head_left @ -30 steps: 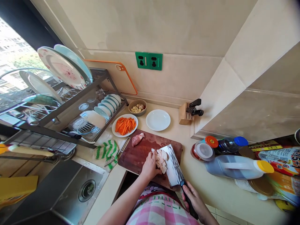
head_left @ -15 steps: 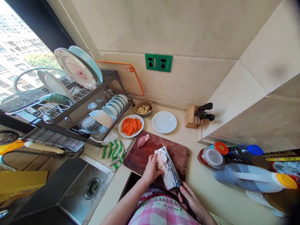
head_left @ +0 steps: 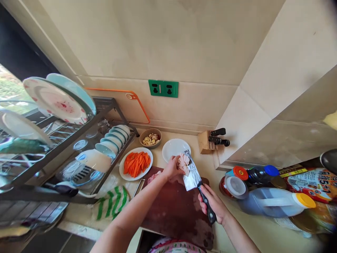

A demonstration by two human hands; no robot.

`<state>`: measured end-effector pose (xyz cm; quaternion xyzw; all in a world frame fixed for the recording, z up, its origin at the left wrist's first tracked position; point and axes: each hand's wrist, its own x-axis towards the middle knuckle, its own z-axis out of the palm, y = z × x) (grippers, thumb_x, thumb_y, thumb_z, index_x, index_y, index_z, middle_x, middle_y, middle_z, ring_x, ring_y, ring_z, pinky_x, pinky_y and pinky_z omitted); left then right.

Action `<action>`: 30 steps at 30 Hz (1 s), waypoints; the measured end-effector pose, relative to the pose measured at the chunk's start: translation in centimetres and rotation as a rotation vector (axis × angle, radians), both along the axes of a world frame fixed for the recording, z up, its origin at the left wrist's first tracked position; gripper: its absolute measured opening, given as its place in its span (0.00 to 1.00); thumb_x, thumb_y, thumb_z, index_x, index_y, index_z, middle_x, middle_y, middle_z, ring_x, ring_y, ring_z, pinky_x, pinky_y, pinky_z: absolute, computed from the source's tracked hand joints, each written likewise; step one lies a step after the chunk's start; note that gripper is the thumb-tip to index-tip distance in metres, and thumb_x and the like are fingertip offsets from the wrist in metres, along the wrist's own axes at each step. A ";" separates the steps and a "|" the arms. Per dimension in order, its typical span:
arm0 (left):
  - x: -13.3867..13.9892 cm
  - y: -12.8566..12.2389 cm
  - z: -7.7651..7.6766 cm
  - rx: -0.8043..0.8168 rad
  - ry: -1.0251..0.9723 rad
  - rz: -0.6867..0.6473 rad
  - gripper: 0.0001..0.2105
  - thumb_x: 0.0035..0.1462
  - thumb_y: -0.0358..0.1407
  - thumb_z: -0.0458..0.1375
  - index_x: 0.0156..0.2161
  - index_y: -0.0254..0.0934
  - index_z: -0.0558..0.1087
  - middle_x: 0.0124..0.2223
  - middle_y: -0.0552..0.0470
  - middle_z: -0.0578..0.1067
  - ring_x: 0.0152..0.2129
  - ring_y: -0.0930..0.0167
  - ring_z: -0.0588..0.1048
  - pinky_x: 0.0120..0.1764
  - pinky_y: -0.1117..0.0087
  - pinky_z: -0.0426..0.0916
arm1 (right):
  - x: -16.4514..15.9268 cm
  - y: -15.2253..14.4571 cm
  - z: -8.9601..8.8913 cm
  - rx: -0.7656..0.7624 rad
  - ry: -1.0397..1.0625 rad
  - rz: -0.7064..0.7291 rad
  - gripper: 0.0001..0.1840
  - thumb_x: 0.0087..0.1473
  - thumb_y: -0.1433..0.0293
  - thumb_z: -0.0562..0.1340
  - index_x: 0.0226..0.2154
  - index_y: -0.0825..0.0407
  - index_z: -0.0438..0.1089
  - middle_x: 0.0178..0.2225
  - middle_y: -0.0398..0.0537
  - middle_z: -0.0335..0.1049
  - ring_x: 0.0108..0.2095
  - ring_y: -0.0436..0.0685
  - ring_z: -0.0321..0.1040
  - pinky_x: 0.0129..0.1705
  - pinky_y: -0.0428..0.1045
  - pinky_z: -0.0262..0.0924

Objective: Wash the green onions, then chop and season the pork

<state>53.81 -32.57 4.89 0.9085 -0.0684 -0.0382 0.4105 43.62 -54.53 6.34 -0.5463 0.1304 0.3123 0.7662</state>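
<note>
My right hand (head_left: 212, 203) is wrapped round the black handle of a cleaver (head_left: 193, 175), its blade tilted and raised over the far edge of the brown cutting board (head_left: 176, 214). Pale slices of meat (head_left: 183, 162) lie against the blade, and the curled fingers of my left hand (head_left: 172, 168) press them there. Just beyond is a white plate (head_left: 171, 147), close to the slices. A pink piece of raw meat (head_left: 153, 176) stays on the board, partly hidden behind my left forearm.
Left of the board are a plate of carrot slices (head_left: 143, 163), a bowl of garlic (head_left: 151, 137), a green-striped cloth (head_left: 113, 202) and a dish rack (head_left: 86, 138). A knife block (head_left: 206, 142) stands by the wall. Jars and a large bottle (head_left: 271, 202) crowd the right.
Both hands have carried the cleaver and meat slices away from the board's middle to the edge of the white plate. The view has shifted too.
</note>
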 end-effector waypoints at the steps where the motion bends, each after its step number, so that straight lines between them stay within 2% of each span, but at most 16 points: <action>1: 1.8 0.4 -0.2 0.006 0.020 -0.017 0.43 0.29 0.39 0.70 0.55 0.35 0.60 0.48 0.45 0.64 0.45 0.62 0.66 0.48 0.63 0.62 | 1.3 0.8 0.4 -0.028 -0.019 -0.020 0.20 0.46 0.52 0.61 0.33 0.48 0.57 0.19 0.32 0.61 0.13 0.41 0.53 0.12 0.38 0.50; 5: 7.4 1.4 -1.7 0.014 0.073 -0.062 0.42 0.28 0.37 0.70 0.53 0.34 0.61 0.47 0.46 0.65 0.41 0.65 0.68 0.45 0.65 0.64 | 5.6 4.1 0.9 -0.145 -0.082 -0.095 0.20 0.45 0.52 0.60 0.33 0.48 0.56 0.17 0.31 0.60 0.13 0.42 0.54 0.12 0.39 0.51; 9: 9.9 1.7 -3.2 0.010 0.086 -0.104 0.40 0.31 0.31 0.67 0.54 0.37 0.59 0.47 0.47 0.67 0.36 0.69 0.71 0.42 0.65 0.66 | 7.8 6.5 0.3 -0.208 -0.086 -0.160 0.20 0.44 0.52 0.59 0.31 0.48 0.55 0.15 0.30 0.58 0.11 0.43 0.53 0.11 0.39 0.50; 12: 10.2 1.6 -3.3 0.015 0.092 -0.157 0.38 0.35 0.30 0.65 0.55 0.38 0.59 0.48 0.46 0.67 0.39 0.67 0.71 0.44 0.64 0.65 | 8.2 7.3 -0.2 -0.238 -0.086 -0.205 0.21 0.43 0.51 0.59 0.32 0.48 0.55 0.15 0.30 0.58 0.11 0.43 0.53 0.11 0.39 0.50; 16: 9.3 1.5 -2.5 0.145 0.050 -0.263 0.37 0.40 0.33 0.63 0.58 0.43 0.55 0.55 0.45 0.61 0.46 0.63 0.68 0.49 0.64 0.61 | 7.7 7.8 -0.4 -0.264 -0.100 -0.242 0.21 0.44 0.51 0.59 0.33 0.48 0.55 0.15 0.30 0.58 0.12 0.43 0.54 0.12 0.39 0.52; 19: 8.4 1.4 -1.9 0.200 0.032 -0.292 0.37 0.44 0.36 0.61 0.60 0.48 0.51 0.56 0.48 0.59 0.46 0.64 0.68 0.49 0.65 0.61 | 7.2 8.1 -0.5 -0.311 -0.123 -0.246 0.20 0.45 0.51 0.57 0.33 0.48 0.55 0.16 0.30 0.58 0.12 0.43 0.54 0.12 0.40 0.52; 22: 7.9 1.3 -1.8 0.227 -0.008 -0.311 0.34 0.47 0.36 0.58 0.59 0.50 0.52 0.55 0.51 0.60 0.47 0.65 0.67 0.49 0.66 0.60 | 6.8 8.4 -0.6 -0.347 -0.147 -0.246 0.20 0.46 0.51 0.57 0.32 0.49 0.55 0.16 0.30 0.57 0.13 0.43 0.54 0.12 0.40 0.51; 30: 7.9 0.5 -3.1 0.207 -0.060 -0.159 0.20 0.55 0.36 0.51 0.54 0.48 0.63 0.50 0.49 0.63 0.40 0.69 0.69 0.44 0.69 0.64 | 6.2 8.6 0.1 -0.344 -0.125 -0.260 0.19 0.45 0.52 0.58 0.33 0.48 0.56 0.16 0.30 0.57 0.13 0.43 0.55 0.12 0.39 0.50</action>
